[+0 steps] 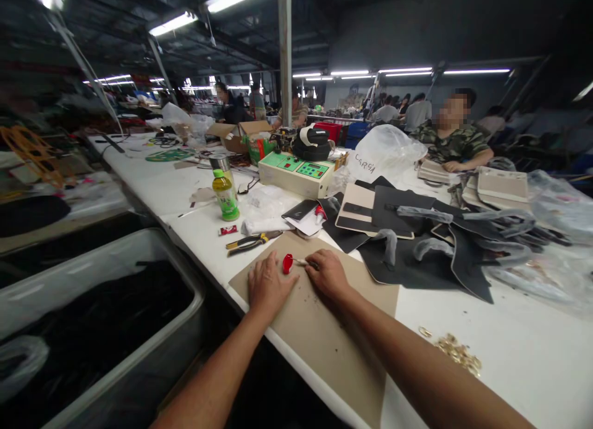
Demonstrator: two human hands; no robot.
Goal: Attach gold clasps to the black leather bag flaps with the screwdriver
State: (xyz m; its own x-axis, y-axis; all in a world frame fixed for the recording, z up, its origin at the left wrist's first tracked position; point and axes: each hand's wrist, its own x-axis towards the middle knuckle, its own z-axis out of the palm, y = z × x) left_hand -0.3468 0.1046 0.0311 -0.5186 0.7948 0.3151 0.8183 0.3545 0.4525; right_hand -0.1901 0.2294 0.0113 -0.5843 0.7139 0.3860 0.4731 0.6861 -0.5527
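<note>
- While the left hand (269,286) lies flat and open, palm down on the board (324,336), it holds nothing; its fingertips come just beside the red tool (288,263).
- Fingers curled, the right hand (328,273) seems to pinch the tool's thin pale shaft; the red head points toward the left hand.
- The tool lies low over the board's far end, between the two hands; whether its head touches the board, I cannot tell.
- The board lies on the white tabletop (509,349), overhanging its near edge, and bears only dark specks.
- Black pieces (417,256) are heaped just right of the board, and gold rings (456,350) lie loose near the tabletop's edge, well apart from the hands.
- By my reading, the work is at an early point: no piece is on the board, and the rings and pieces are not yet joined.
- Pliers (252,241) and a bottle (225,197) sit beyond the left hand; a co-worker (451,139) sits at the far side.
</note>
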